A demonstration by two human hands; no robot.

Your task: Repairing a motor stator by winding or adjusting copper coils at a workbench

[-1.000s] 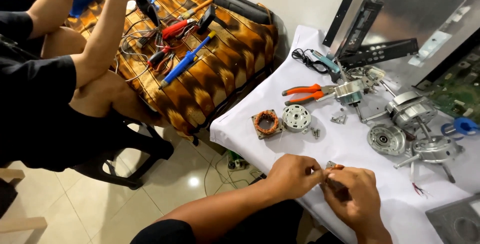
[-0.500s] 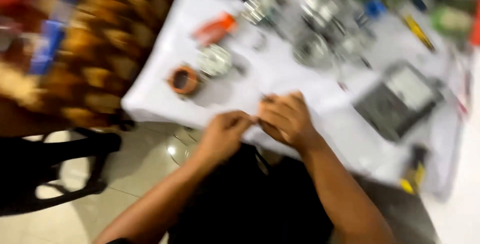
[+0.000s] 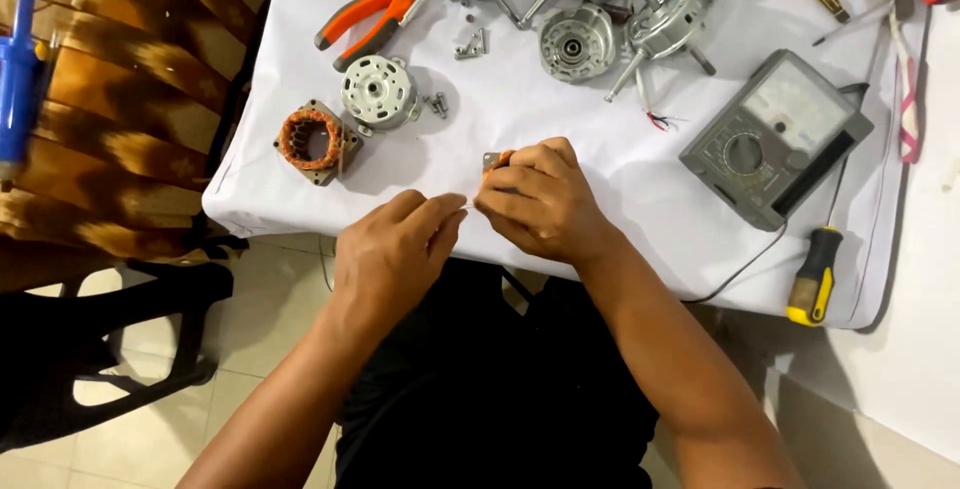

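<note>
head view, steeply down, close

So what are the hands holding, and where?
Right hand grips a small copper-wound metal part, mostly hidden, around its body; left hand pinches something too thin to identify.

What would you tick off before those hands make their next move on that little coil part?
1. Right hand grips the small coil part: ok, held at the table edge.
2. Left hand pinches the thin wire: ok, fingertips closed on it.
3. Wire unbroken between the hands: cannot tell, too fine.
4. Pliers within reach: ok, on the white cloth.
5. Meter clear of the hands: ok, off to the right.
6. Loose screws away from the edge: ok.
</note>
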